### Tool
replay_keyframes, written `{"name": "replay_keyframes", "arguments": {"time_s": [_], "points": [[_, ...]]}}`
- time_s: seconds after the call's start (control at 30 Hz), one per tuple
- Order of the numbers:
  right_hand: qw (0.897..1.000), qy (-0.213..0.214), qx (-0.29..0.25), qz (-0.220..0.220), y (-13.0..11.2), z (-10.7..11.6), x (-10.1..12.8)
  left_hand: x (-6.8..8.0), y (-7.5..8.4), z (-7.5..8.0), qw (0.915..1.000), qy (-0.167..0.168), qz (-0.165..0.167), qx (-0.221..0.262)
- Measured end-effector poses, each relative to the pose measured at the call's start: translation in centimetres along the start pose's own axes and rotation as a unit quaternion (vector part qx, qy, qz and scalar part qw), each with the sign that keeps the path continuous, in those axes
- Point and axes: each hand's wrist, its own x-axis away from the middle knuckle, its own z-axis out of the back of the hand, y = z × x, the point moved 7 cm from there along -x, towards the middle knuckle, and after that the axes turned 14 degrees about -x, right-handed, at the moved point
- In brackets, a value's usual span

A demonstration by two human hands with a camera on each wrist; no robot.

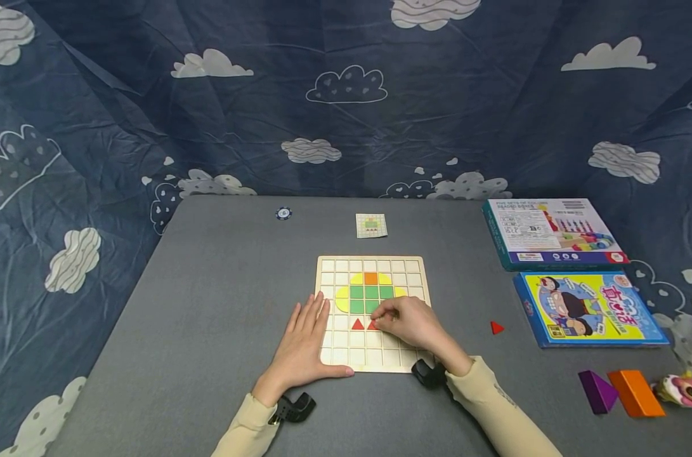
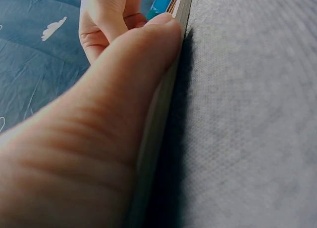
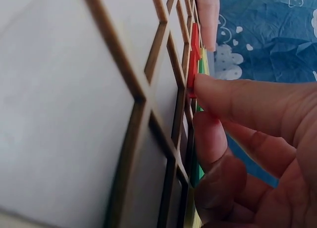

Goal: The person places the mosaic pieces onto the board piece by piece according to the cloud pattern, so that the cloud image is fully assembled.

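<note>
On the wooden grid board (image 1: pixel 420 279), the flat left hand (image 1: pixel 302 346) steadies the frame while the right hand (image 1: pixel 408 324) pinches a red triangle tile (image 3: pixel 192 74), which likely needs seating squarely in its cell

Cream long sleeves on both arms; black camera mount strapped at each wrist; hands bare.

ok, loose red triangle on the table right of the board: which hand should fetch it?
Right, probably. The loose red triangle lies on the right hand's side of the grid board. That hand first has to let go of the red piece it pinches. The left hand lies flat, steadying the board's left edge.
</note>
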Motion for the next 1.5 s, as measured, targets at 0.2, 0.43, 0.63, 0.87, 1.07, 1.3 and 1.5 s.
{"name": "replay_keyframes", "arguments": {"time_s": [0.2,0.43,0.63,0.87,1.07,1.3,1.5], "points": [[1.000,-0.007,-0.007,-0.004,0.2,0.1,0.3,0.0,0.0,0.0,1.0000,-0.001,0.001,0.004],[1.000,-0.010,-0.012,0.016,0.1,0.5,0.8,0.0,0.0,0.0,1.0000,-0.001,0.001,0.003],[0.999,0.007,-0.035,0.013,0.6,1.8,1.6,0.0,0.0,-0.1,1.0000,-0.003,0.002,0.000],[0.998,0.056,-0.036,-0.003,1.8,4.9,3.2,0.0,0.1,-0.1,1.0000,-0.003,0.001,0.004],[0.993,0.117,-0.007,-0.018,3.5,8.1,4.9,0.0,0.1,-0.1,0.9999,-0.006,0.004,0.010],[0.988,0.148,0.010,-0.051,5.5,10.9,6.9,0.0,0.0,-0.1,0.9999,-0.010,0.005,0.009],[0.985,0.161,0.019,-0.064,7.0,12.3,8.4,0.0,0.0,-0.2,0.9999,-0.010,0.004,0.007]]}}
